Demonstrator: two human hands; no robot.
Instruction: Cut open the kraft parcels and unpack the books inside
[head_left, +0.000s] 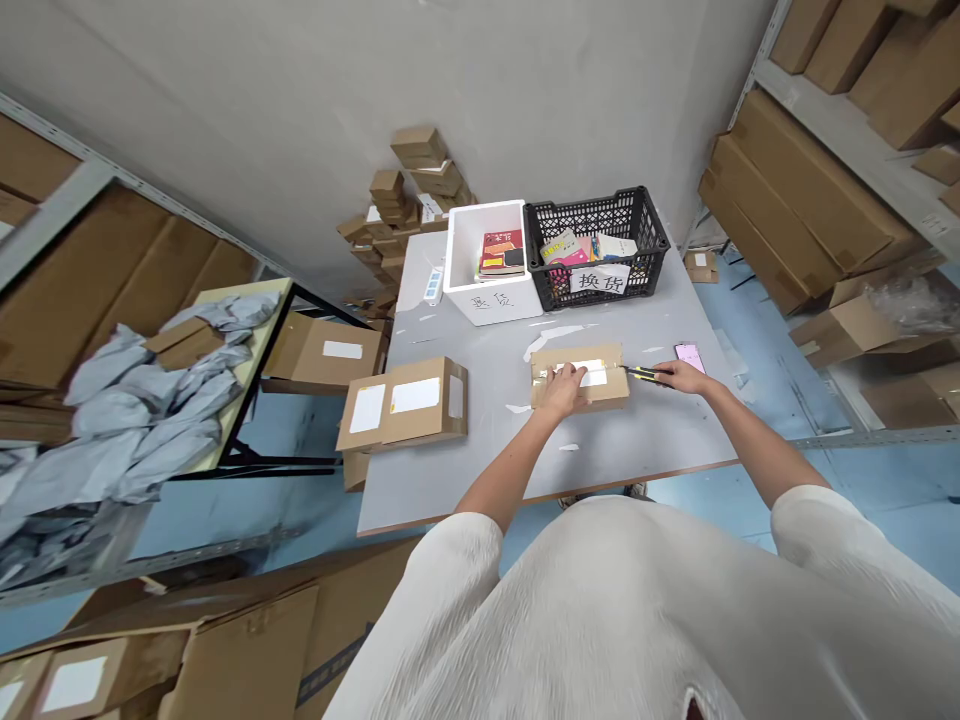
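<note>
A small cardboard box [615,388] with a white label lies on the grey table in front of me. My left hand [562,388] rests on its top, fingers apart and pressing against the cardboard and label. In my right hand [679,377] is a yellow-and-black utility knife [646,374], closed in the fingers. The knife's tip points left and reaches the box's right end; whether the blade is in the seam is too small to tell. A phone [690,356] with a pink screen lies just beyond my right hand.
A white foam bin [495,305] and a black plastic crate [600,280], both holding books, stand at the table's back. Labelled boxes [416,408] sit at its left edge. Grey mailing bags [150,420] cover a side table. Paper scraps [551,338] lie about the tabletop.
</note>
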